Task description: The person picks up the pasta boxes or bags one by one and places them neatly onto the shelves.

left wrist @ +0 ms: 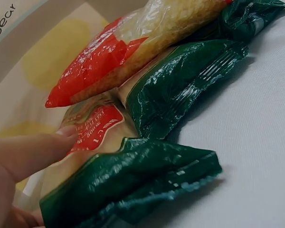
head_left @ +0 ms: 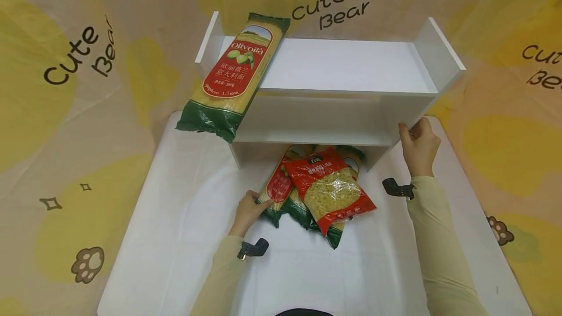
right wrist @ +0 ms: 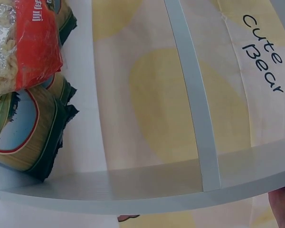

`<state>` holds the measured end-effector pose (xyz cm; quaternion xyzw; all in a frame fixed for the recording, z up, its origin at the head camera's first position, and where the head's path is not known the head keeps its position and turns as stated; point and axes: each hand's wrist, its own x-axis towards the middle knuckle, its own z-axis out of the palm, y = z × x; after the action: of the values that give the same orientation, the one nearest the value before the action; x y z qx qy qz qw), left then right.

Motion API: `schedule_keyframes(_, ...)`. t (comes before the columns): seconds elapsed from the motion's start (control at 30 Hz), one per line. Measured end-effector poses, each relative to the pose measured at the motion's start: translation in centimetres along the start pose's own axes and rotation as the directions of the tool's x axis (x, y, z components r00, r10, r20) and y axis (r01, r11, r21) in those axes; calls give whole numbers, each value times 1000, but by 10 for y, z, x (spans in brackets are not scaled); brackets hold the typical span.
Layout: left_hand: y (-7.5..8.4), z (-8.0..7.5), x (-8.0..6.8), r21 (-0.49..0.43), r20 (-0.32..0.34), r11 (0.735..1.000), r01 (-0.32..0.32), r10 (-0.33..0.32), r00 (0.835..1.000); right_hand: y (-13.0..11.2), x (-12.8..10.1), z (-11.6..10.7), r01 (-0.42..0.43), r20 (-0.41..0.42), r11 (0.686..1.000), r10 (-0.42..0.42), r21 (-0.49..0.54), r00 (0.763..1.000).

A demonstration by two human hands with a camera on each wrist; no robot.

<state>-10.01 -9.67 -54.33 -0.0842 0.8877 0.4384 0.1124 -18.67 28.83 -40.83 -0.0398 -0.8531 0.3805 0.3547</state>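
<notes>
My left hand (head_left: 247, 212) pinches the near left edge of a spaghetti pack (head_left: 278, 190), thumb on top. In the left wrist view, the pack's crumpled green end (left wrist: 133, 178) lies over the white cloth beside the thumb. A red bag of short pasta (head_left: 331, 187) lies across this pack and other spaghetti packs (head_left: 298, 208) under the white shelf unit (head_left: 347, 67). My right hand (head_left: 420, 148) grips the edge of the unit's right side panel. In the right wrist view, only part of that hand (right wrist: 281, 206) shows at the panel's edge.
Another spaghetti pack (head_left: 237, 67) leans slantwise over the unit's left end, its lower end jutting out in front. A white cloth covers the table (head_left: 184, 228). Behind and beside it hangs a printed yellow and beige curtain (head_left: 145, 18).
</notes>
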Motion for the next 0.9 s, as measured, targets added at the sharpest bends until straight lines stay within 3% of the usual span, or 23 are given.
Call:
schedule_keyframes(0.23, -5, -1, -5, -13, 102, 999, 33, -32, 994, 1, -1, -1, -21, -2, 1000, 21, 2, 1000)
schedule_keyframes(0.47, -10, -6, -14, -36, 154, 999, 20, -14, 988, 1, -1, -1, -14, -5, 1000, 14, -8, 1000)
schedule_keyframes(0.7, -9, -16, -22, -153, 257, 986, 62, -21, 966, 1, -1, -1, -9, -15, 1000, 9, -8, 1000)
schedule_keyframes(0.9, -13, -17, -28, -110, 218, 987, 115, -89, 972, 1, -1, 0, -8, -5, 1000, 8, 0, 1000)
